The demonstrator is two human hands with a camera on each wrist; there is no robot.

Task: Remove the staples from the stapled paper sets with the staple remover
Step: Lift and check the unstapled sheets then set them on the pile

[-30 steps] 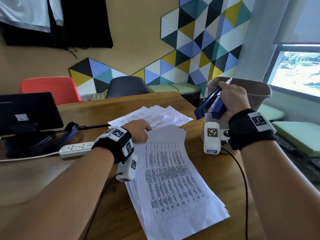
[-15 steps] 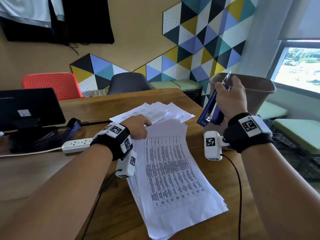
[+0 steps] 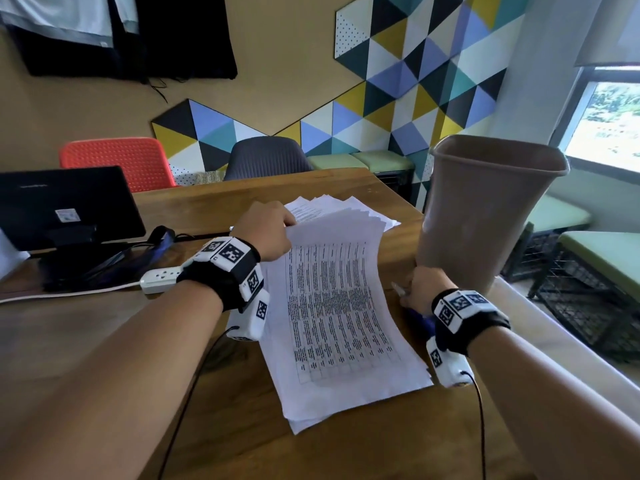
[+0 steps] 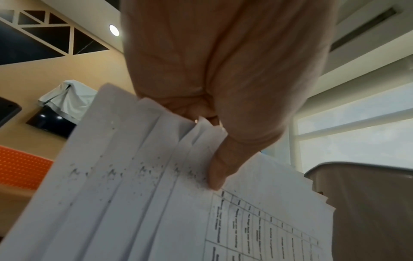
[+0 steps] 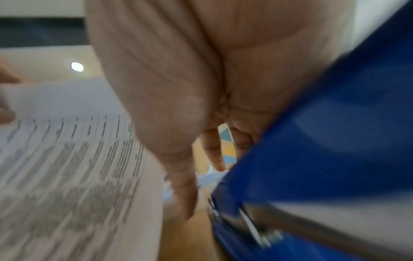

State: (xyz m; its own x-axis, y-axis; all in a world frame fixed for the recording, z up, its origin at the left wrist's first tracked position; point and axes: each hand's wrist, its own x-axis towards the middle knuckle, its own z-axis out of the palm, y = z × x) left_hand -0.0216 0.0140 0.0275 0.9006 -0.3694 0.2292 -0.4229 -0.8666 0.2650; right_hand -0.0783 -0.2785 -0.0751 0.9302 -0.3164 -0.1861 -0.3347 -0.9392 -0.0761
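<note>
A thick set of printed papers (image 3: 339,323) lies on the wooden table (image 3: 346,455). My left hand (image 3: 266,230) pinches its top left corner between thumb and fingers and lifts that corner, so the sheets curve up; the left wrist view shows the thumb (image 4: 219,169) on the fanned papers (image 4: 156,194). My right hand (image 3: 422,289) is down on the table just right of the papers, holding the blue staple remover (image 3: 420,320). In the blurred right wrist view the staple remover (image 5: 335,141) lies along the palm (image 5: 178,88), beside the papers (image 5: 67,167). No staple is visible.
A tall brown waste bin (image 3: 485,202) stands right behind my right hand at the table's right edge. More loose sheets (image 3: 329,206) are fanned behind the set. A black laptop (image 3: 62,202) and a white power strip (image 3: 159,278) sit to the left.
My right hand came down from above the bin with the staple remover to the table beside the papers. My left hand has lifted the set's top corner.
</note>
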